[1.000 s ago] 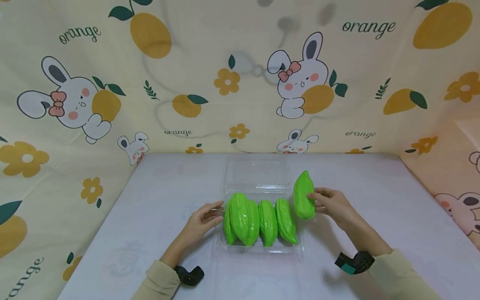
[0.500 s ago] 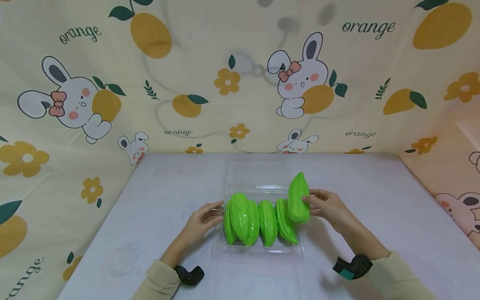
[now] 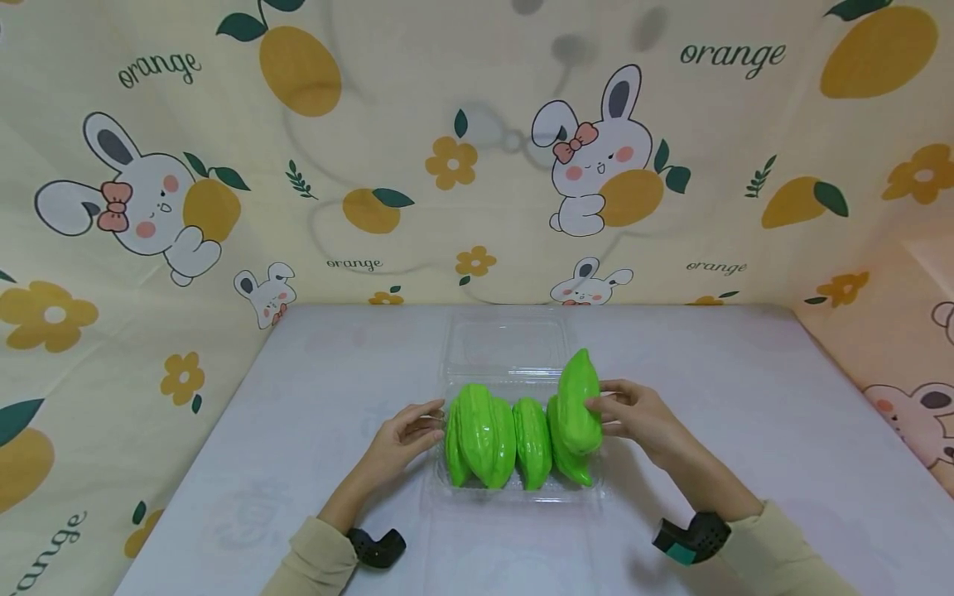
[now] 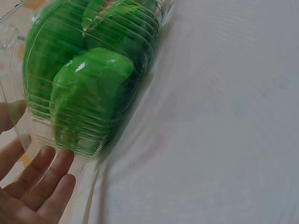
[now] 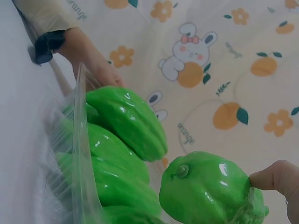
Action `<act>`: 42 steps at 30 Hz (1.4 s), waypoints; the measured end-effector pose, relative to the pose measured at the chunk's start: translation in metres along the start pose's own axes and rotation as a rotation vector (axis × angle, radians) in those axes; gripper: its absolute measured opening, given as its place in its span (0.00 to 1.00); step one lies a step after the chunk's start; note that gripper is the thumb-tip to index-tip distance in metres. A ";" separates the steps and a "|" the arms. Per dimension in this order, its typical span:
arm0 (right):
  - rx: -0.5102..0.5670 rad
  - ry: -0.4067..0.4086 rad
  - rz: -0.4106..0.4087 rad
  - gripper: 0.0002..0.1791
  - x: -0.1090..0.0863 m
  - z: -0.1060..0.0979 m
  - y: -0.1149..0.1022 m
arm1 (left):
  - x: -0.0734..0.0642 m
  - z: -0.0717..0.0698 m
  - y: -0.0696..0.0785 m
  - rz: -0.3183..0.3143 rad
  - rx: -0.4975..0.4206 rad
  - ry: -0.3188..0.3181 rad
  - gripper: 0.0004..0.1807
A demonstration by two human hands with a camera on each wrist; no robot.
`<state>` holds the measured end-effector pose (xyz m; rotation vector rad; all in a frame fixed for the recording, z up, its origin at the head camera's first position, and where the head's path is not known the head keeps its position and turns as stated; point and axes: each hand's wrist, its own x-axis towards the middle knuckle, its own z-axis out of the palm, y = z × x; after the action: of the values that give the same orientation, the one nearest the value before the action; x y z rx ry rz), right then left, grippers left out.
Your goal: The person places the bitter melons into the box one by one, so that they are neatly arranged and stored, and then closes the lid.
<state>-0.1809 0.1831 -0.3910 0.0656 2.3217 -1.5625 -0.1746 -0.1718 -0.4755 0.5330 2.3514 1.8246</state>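
Glossy bright-green ridged fruits with pointed ends, several of them, lie side by side in a clear plastic clamshell box (image 3: 522, 497). My right hand (image 3: 641, 418) grips one more such green fruit (image 3: 577, 401) between thumb and fingers. Held tip up, it overlaps the rightmost fruit of the box in the head view; the right wrist view has this held fruit (image 5: 205, 186) with its stalk stub showing and a thumb on its side. My left hand (image 3: 406, 434) holds the box's left edge, with fingertips (image 4: 65, 156) against the ribbed outer wall.
The box's lid (image 3: 510, 343) lies folded back toward the cloth backdrop (image 3: 462, 223), which is printed with rabbits and oranges. A white tabletop (image 3: 328, 356) surrounds the box. Each wrist carries a black camera mount (image 3: 378, 548).
My right hand has moved left and a little nearer, taking its fruit from beside the box to above the box's right end. The left hand and the box have stayed still.
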 end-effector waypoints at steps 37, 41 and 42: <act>0.066 -0.035 0.000 0.34 -0.002 0.031 -0.006 | -0.001 0.000 0.001 0.016 -0.007 -0.005 0.29; 0.076 -0.040 0.004 0.34 -0.002 0.034 -0.006 | -0.001 0.000 0.001 0.018 -0.009 -0.005 0.29; 0.078 -0.041 0.004 0.35 -0.002 0.035 -0.006 | -0.001 0.000 0.001 0.019 -0.009 -0.005 0.28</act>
<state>-0.1717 0.1494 -0.3972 0.0562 2.2283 -1.6371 -0.1733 -0.1720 -0.4746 0.5600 2.3420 1.8391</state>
